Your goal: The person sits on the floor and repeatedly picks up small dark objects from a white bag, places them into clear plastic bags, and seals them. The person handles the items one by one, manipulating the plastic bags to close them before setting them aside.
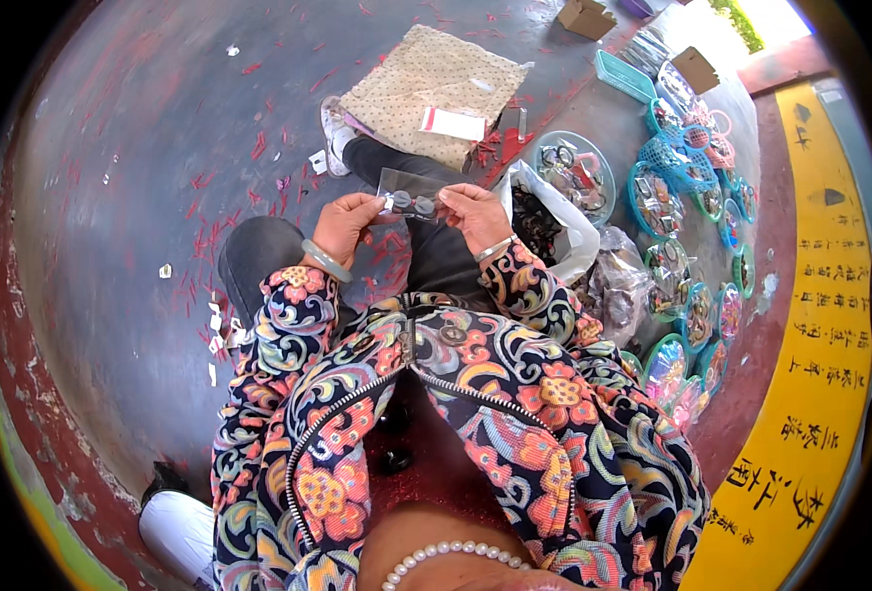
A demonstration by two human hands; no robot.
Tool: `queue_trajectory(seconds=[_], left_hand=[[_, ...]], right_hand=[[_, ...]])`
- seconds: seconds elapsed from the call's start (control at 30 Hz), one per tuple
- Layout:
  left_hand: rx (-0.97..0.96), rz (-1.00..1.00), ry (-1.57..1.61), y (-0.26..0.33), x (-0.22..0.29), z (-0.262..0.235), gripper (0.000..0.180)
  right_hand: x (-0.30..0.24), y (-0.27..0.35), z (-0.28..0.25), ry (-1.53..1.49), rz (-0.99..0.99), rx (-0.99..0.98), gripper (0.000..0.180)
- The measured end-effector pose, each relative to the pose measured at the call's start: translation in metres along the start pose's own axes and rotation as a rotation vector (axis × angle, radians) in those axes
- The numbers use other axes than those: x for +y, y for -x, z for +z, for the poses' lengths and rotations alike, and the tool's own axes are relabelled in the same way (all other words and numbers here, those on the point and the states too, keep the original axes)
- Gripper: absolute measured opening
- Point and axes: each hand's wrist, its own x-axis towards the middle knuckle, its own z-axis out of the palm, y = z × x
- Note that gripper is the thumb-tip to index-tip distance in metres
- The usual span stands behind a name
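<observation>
1. Clear packet (409,195) with dark pieces (422,206) inside is held up over the person's dark-trousered legs (446,264), between hands set apart.
2. Left hand (348,225) pinches its left end; right hand (475,216) pinches the right.
3. White plastic bag (580,246), holding dark items, sits beside the right forearm.
4. Round basket (609,177) just beyond holds small packets.
5. Spotted beige sheet (411,84) lies farther off, under a white card (453,124).

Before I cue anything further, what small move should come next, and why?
Probably tilt the clear bag slightly: the left hand and right hand pinch its sides, and whether the dark pieces lie fully inside is unclear.
</observation>
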Motion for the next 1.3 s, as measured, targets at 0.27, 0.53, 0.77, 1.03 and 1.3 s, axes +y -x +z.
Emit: queue_trajectory(seconds=[0.27,0.53,0.77,1.03,1.3], left_hand=[[-0.03,-0.014,-0.014,0.002,0.003,-0.003,0.016],[0.02,-0.122,-0.173,-0.001,-0.004,-0.004,0.022],[0.006,-0.124,-0.271,-0.002,-0.008,-0.005,0.021],[0.015,-0.088,-0.293,-0.004,-0.012,-0.006,0.022],[-0.003,-0.12,-0.345,-0.004,-0.012,-0.005,0.022]], right_hand=[[-0.018,0.013,-0.007,0.233,0.117,-0.335,0.011],[-0.036,0.018,-0.068,0.271,-0.026,0.044,0.014],[-0.051,-0.004,-0.172,0.233,-0.128,0.469,0.011],[-0.042,-0.011,-0.245,0.127,-0.104,0.773,0.025],[-0.037,0.026,-0.213,0.131,-0.33,0.727,0.02]])
